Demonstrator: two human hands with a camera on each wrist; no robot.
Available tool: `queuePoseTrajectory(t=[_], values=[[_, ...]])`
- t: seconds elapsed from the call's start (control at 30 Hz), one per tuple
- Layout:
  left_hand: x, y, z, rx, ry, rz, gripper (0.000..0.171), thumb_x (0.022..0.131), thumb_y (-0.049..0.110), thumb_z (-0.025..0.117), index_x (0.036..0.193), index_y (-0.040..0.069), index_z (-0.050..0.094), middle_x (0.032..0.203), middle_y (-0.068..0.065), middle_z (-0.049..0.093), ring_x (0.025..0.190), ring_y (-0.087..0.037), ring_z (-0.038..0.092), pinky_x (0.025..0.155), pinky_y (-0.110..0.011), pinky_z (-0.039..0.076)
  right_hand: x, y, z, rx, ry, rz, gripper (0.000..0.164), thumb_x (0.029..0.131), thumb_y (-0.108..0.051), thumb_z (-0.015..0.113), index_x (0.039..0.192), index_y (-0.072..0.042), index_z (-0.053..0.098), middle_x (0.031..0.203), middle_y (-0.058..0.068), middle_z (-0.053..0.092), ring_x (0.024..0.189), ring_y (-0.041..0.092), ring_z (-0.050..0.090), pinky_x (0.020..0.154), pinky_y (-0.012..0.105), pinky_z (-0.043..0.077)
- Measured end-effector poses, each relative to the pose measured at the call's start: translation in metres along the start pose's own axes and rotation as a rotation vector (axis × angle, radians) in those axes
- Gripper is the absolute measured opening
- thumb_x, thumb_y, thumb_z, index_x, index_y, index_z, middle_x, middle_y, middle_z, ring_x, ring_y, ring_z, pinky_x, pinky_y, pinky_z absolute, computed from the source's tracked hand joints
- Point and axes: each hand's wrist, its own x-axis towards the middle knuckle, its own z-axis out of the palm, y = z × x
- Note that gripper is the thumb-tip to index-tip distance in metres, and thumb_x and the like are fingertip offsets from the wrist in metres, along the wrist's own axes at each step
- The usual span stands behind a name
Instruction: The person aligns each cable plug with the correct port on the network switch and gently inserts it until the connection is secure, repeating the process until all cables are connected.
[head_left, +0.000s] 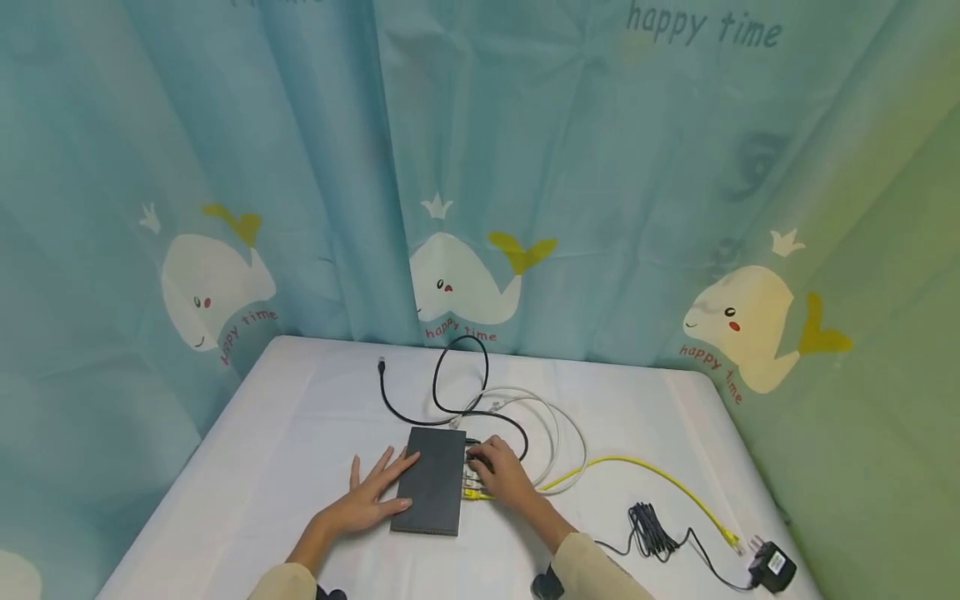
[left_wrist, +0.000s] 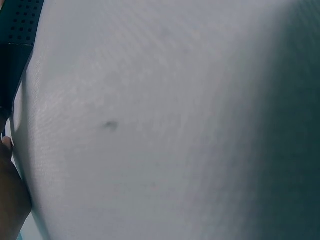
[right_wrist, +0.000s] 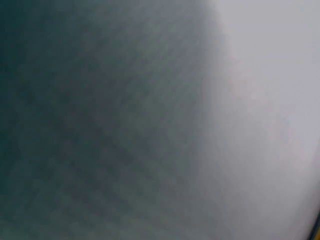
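Observation:
In the head view a flat black network switch (head_left: 431,483) lies on the white table. The left hand (head_left: 367,502) rests on its left edge with fingers spread and straight. At the port side on the right, the right hand (head_left: 501,471) pinches the plug end of a black network cable, mostly hidden by the fingers. This black cable (head_left: 434,379) loops behind the switch to a free plug. A yellow network cable (head_left: 652,468) and white network cables (head_left: 558,437) also run to the ports. The left wrist view catches the switch's perforated side (left_wrist: 21,22).
A black power adapter (head_left: 772,567) with its bundled cord (head_left: 651,532) lies at the table's right front. The yellow cable's free plug is close by it. Behind the white table (head_left: 315,392) hangs a blue whale-print curtain (head_left: 337,250). The right wrist view is mostly blurred.

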Motion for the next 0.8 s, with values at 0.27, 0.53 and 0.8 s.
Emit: queuePoseTrajectory(t=[0.27,0.53,0.8], values=[[0.002,0.005,-0.005,0.026,0.007,0.022,0.065,0.093,0.039,0.056,0.149,0.016,0.031,0.152,-0.014,0.024,0.14,-0.04,0.004,0.097,-0.061,-0.025,0.001,-0.002,-0.006,0.007,0.022,-0.009,0.017,0.09,-0.011,0.064,0.106,-0.007,0.068,0.088,-0.005,0.052,0.075,0.007,0.044,0.064,0.024,0.042],[0.0,0.005,-0.006,0.039,0.012,0.012,0.065,0.093,0.039,0.057,0.148,0.016,0.033,0.151,-0.014,0.026,0.139,-0.04,0.006,0.098,-0.061,-0.023,-0.003,-0.012,-0.018,-0.097,-0.04,-0.105,0.025,0.091,-0.011,0.06,0.115,-0.003,0.064,0.1,0.004,0.056,0.091,0.018,0.053,0.074,0.035,0.046],[-0.003,-0.002,0.001,0.04,0.275,-0.015,0.052,0.095,0.038,0.055,0.142,0.019,0.045,0.147,-0.011,0.035,0.137,-0.04,0.021,0.101,-0.066,-0.014,-0.027,-0.003,-0.052,-0.187,0.043,-0.049,0.025,0.093,-0.007,0.057,0.117,-0.001,0.063,0.108,0.011,0.058,0.101,0.028,0.052,0.073,0.044,0.042]])
